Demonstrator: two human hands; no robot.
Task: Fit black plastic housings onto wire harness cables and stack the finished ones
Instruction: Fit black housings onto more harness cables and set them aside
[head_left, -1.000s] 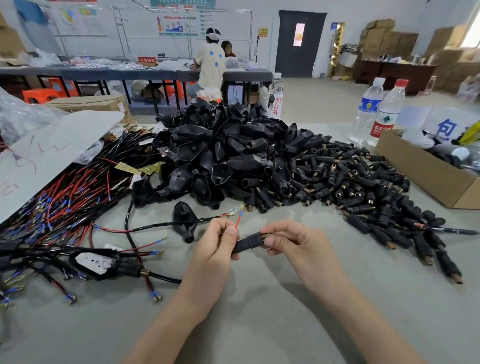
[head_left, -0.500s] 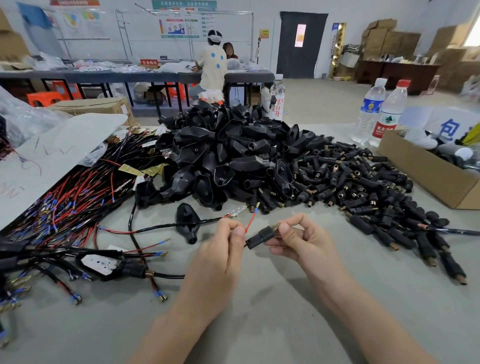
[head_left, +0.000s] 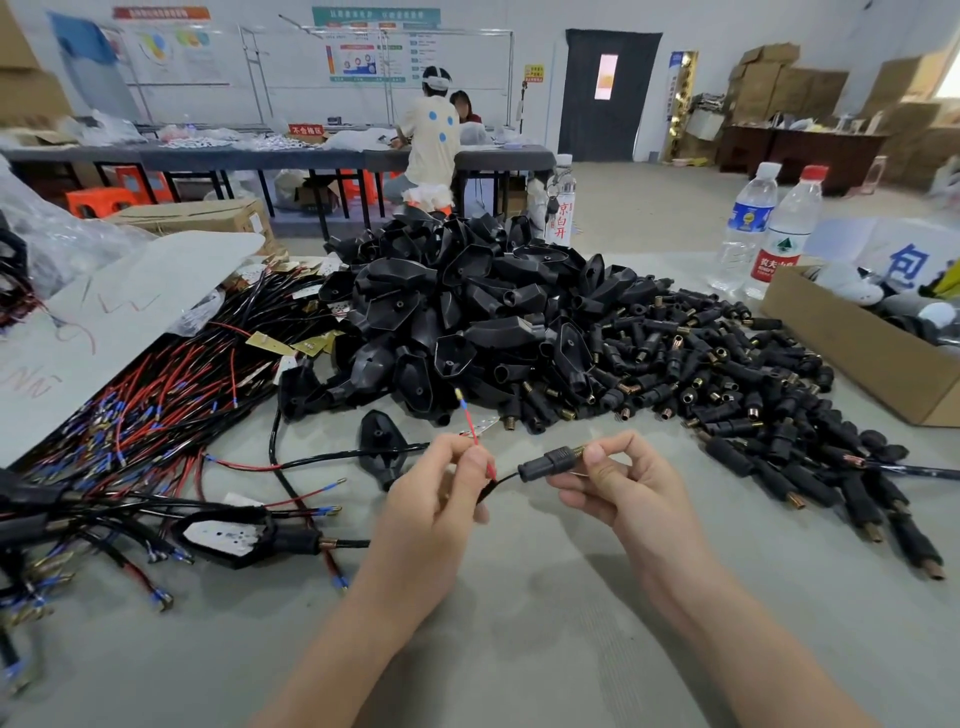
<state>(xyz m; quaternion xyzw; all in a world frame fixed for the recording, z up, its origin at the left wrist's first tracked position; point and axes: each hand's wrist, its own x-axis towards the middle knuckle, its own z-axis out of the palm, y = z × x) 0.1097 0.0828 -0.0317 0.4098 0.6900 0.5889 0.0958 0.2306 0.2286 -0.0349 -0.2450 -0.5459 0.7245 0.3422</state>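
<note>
**Left hand** (head_left: 441, 499): thumb and fingers pinch the black cable (head_left: 332, 460) where its red lead (head_left: 470, 423) splits off. The lead's crimped tip stands free above the thumb.

**Right hand** (head_left: 623, 486): thumb and forefinger clamp the brass end of a small black sleeve (head_left: 548, 460). The sleeve is held off the table between the two hands, and the cable enters its left end.

**Flat black housing** (head_left: 382, 441): lies on the grey table (head_left: 519, 597) just behind the left hand. The cable seems to pass through it, but we cannot be sure.

**Stock:** the housing pile (head_left: 467, 312) and the loose sleeve pile (head_left: 727, 374) lie beyond the hands. A finished harness (head_left: 234, 535) lies to the left, beside the tangle of unfitted harnesses (head_left: 130, 415).

**Hazards, in our judgement:**
- The free red lead may fold or snag at the sleeve mouth if it is fed at an angle.
- A hard tug could strain its crimp.
- The narrow pinch on the brass end could slip.
- Slack cable trailing left may catch in the tangle and drag other harnesses along.
</note>
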